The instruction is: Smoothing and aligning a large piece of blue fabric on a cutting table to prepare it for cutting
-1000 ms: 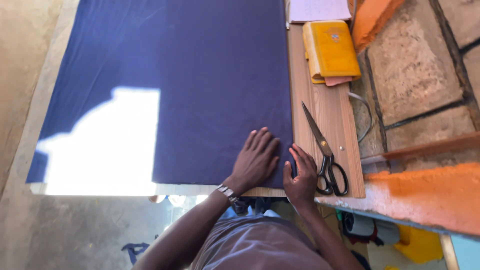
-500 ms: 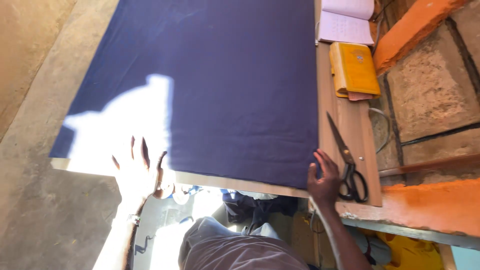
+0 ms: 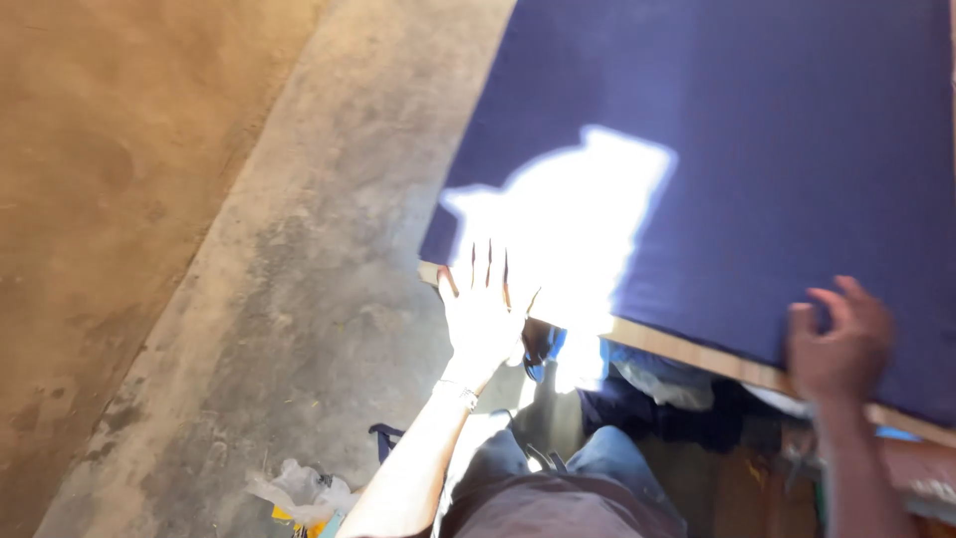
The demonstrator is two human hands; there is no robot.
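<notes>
Concrete floor (image 3: 299,299) lay bare at left. Dark blue cloth (image 3: 777,149), smooth and partly sunlit, covered the desk (image 3: 697,351) almost to its near wooden edge. Left hand (image 3: 485,317) rested fingers spread at the cloth's corner; right hand (image 3: 838,344), blurred, curled loosely over its near edge, holding nothing.

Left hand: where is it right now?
In the head view, the left hand lies spread, fingers open, at the near left corner of the dark blue cloth sheet, in the bright sun patch, over the wooden table edge.
</notes>
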